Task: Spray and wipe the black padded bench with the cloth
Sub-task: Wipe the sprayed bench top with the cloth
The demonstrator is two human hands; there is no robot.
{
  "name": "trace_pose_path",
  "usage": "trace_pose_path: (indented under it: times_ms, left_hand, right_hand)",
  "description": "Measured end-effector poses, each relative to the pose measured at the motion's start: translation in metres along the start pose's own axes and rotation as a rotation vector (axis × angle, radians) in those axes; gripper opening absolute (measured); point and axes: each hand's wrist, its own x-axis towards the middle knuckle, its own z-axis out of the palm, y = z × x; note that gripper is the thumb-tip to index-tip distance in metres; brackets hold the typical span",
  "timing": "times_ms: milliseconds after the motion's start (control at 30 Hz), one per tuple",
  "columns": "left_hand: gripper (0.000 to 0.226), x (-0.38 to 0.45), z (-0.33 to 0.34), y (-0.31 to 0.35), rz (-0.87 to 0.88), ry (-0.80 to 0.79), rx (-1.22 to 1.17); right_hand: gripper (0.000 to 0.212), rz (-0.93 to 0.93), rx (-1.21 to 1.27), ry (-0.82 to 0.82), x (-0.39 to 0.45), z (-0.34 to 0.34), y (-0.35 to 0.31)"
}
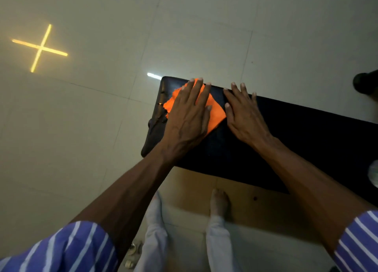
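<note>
Two flat hands on the black padded bench (pixel 276 140), wiping under way.

I judge spraying done, no bottle in sight; most of the pad looks unwiped. My left hand (pixel 188 116) presses the orange cloth (pixel 216 114) flat, fingers spread, near the bench's end; my right hand (pixel 243 116) rests open just beside it, holding nothing.

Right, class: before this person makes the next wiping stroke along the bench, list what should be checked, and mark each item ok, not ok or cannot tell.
1. Left hand flat on the orange cloth: ok.
2. Cloth lies on the black padded bench, near its left end: ok.
3. Right hand rests bare on the bench beside the cloth, in the way of a rightward stroke: not ok.
4. Bench surface already sprayed: cannot tell.
5. Spray bottle within reach: cannot tell, none clearly in view.
6. Bench cover at the left end looks torn, may snag the cloth: not ok.
</note>
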Motion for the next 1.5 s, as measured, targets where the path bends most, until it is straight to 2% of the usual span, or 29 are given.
trace_pose_path:
  times_ms: [100, 233, 333, 400, 567, 667, 767, 867, 1000, 1067, 1233, 1367, 1433, 1500]
  left_hand:
    - [0.069, 0.008, 0.03, 0.002, -0.12, -0.105, 0.111]
    - [0.07, -0.03, 0.048, 0.004, -0.177, -0.01, 0.206]
    - [0.07, -0.052, 0.05, 0.005, -0.2, -0.009, 0.245]
    - [0.067, -0.036, 0.051, 0.002, -0.241, -0.02, 0.257]
    - [0.065, 0.02, 0.048, -0.013, -0.472, 0.026, 0.275]
    - [0.067, 0.019, 0.048, -0.019, -0.506, 0.038, 0.243]
    - [0.064, -0.016, 0.048, -0.001, -0.484, 0.06, 0.222]
    - [0.064, -0.032, 0.042, 0.002, -0.477, -0.031, 0.214]
    - [0.065, 0.025, 0.028, -0.025, -0.676, -0.015, 0.113]
    - [0.063, 0.04, 0.024, -0.039, -0.718, -0.017, 0.055]
    - [0.06, -0.013, 0.022, -0.02, -0.639, 0.056, -0.03]
    - [0.063, -0.067, 0.024, -0.009, -0.603, 0.019, -0.006]
    - [0.064, -0.062, 0.026, -0.02, -0.637, 0.029, -0.032]
    - [0.063, -0.043, 0.029, -0.028, -0.753, 0.083, -0.071]
  right_hand:
    - [0.058, -0.077, -0.063, 0.023, -0.001, 0.01, 0.018]
    - [0.062, -0.119, -0.114, 0.084, -0.005, 0.024, 0.027]
    - [0.061, -0.12, -0.146, 0.128, -0.005, 0.028, 0.028]
    - [0.06, -0.121, -0.168, 0.149, -0.004, 0.031, 0.027]
    - [0.062, -0.13, -0.183, 0.166, -0.002, 0.036, 0.03]
    - [0.062, -0.128, -0.2, 0.175, -0.002, 0.039, 0.032]
    - [0.062, -0.12, -0.201, 0.175, -0.003, 0.037, 0.032]
    - [0.062, -0.121, -0.201, 0.177, -0.004, 0.036, 0.03]
    - [0.062, -0.126, -0.218, 0.188, -0.003, 0.038, 0.031]
    - [0.062, -0.125, -0.218, 0.196, -0.001, 0.041, 0.032]
    - [0.062, -0.116, -0.225, 0.162, -0.003, 0.038, 0.029]
    - [0.062, -0.107, -0.225, 0.147, -0.005, 0.034, 0.027]
    - [0.062, -0.109, -0.224, 0.149, -0.005, 0.034, 0.027]
    - [0.062, -0.117, -0.234, 0.15, -0.005, 0.036, 0.027]
